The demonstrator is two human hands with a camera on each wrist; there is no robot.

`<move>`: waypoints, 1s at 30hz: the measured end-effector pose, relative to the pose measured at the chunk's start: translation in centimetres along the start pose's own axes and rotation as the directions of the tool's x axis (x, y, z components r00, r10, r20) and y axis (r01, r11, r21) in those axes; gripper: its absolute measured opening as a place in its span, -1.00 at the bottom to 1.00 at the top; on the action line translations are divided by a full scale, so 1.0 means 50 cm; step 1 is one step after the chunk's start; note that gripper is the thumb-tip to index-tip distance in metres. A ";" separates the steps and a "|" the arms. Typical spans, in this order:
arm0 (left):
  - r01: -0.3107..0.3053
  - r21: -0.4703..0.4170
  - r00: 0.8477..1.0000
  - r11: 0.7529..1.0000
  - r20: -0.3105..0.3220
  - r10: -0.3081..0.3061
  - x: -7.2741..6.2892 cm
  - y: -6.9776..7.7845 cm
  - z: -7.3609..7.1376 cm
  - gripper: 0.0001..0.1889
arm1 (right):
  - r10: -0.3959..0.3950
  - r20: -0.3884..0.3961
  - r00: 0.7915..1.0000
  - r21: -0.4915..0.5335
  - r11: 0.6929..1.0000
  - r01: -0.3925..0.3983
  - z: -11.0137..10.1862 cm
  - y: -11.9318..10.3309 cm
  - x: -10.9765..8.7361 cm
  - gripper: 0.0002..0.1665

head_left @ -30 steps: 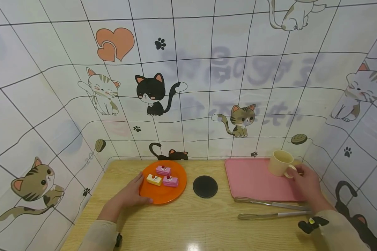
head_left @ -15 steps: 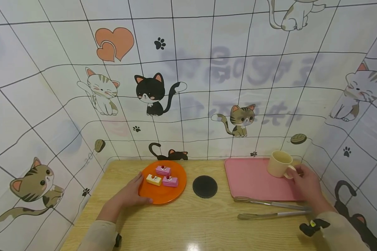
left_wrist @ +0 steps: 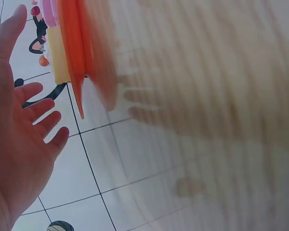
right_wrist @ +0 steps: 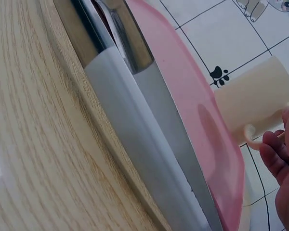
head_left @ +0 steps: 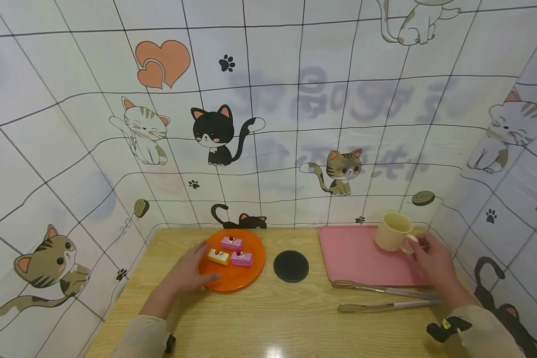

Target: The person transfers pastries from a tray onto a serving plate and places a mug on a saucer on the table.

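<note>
A pale yellow mug point(head_left: 392, 231) is over the back right part of the pink tray point(head_left: 349, 258). My right hand point(head_left: 436, 258) holds it by its handle, thumb and fingers curled there in the right wrist view, where a shadow falls on the tray beneath the mug point(right_wrist: 255, 98). On the left, an orange plate point(head_left: 246, 278) carries two pink toy cake slices point(head_left: 242, 259) and a yellow one point(head_left: 218, 256). My left hand point(head_left: 190, 268) is at the plate's left rim. In the left wrist view its fingers are spread, apart from the plate point(left_wrist: 74, 53).
A round black coaster point(head_left: 291, 266) lies between plate and tray. Two long metal utensils with pale handles, an upper one point(head_left: 385, 289) and a lower one point(head_left: 387, 307), lie along the tray's front edge. Cat-printed walls point(head_left: 277, 124) enclose the wooden table point(head_left: 250, 323) behind and on both sides.
My right hand has brought the mug slightly left and up. The left hand's fingers have come off the plate's rim, with the thumb now over it. The plate and cakes have stayed put.
</note>
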State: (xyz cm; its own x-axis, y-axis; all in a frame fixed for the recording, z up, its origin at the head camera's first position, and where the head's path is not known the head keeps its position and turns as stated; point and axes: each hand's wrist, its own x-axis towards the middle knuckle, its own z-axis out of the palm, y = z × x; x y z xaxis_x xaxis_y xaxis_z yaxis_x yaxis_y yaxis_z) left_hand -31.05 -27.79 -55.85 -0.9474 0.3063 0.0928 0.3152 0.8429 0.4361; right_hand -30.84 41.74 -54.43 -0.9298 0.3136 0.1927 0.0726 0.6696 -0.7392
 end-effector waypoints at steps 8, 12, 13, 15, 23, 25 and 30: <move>-0.017 0.007 0.999 1.000 -0.032 0.017 0.010 0.024 0.003 0.10 | -0.021 0.008 1.000 0.011 1.000 0.021 0.005 -0.018 -0.011 -0.49; -0.024 0.006 0.999 1.000 -0.026 0.024 0.015 0.036 0.005 0.09 | -0.041 0.010 0.999 0.010 0.999 0.041 0.004 -0.035 -0.019 -0.51; -0.028 0.005 0.999 1.000 -0.023 0.028 0.016 0.040 0.006 0.09 | -0.042 0.010 0.999 0.006 0.999 0.042 0.005 -0.038 -0.021 -0.50; -0.048 0.006 0.999 0.999 -0.025 0.048 0.018 0.046 0.008 0.09 | -0.058 0.012 0.998 0.008 0.998 0.058 0.007 -0.042 -0.022 -0.50; -0.122 0.019 0.991 0.992 -0.046 0.123 0.031 0.078 0.013 0.07 | -0.156 0.006 0.988 0.009 0.988 0.156 0.019 -0.064 -0.033 -0.56; -0.130 0.019 0.990 0.991 -0.055 0.131 0.037 0.088 0.016 0.05 | -0.149 0.014 0.989 0.023 0.989 0.148 0.022 -0.071 -0.038 -0.56; -0.129 0.042 0.990 0.991 -0.052 0.132 0.051 0.112 0.029 0.03 | -0.156 0.024 0.987 0.054 0.986 0.155 0.031 -0.088 -0.044 -0.66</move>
State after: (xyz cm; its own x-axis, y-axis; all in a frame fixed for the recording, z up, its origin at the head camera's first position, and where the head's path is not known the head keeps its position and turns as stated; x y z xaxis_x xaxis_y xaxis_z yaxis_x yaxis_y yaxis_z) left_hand -31.61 -21.63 -54.46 -0.8993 0.3909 0.1962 0.4372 0.8140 0.3825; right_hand -29.68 37.08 -52.61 -0.9381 0.1887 0.2903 -0.0919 0.6726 -0.7343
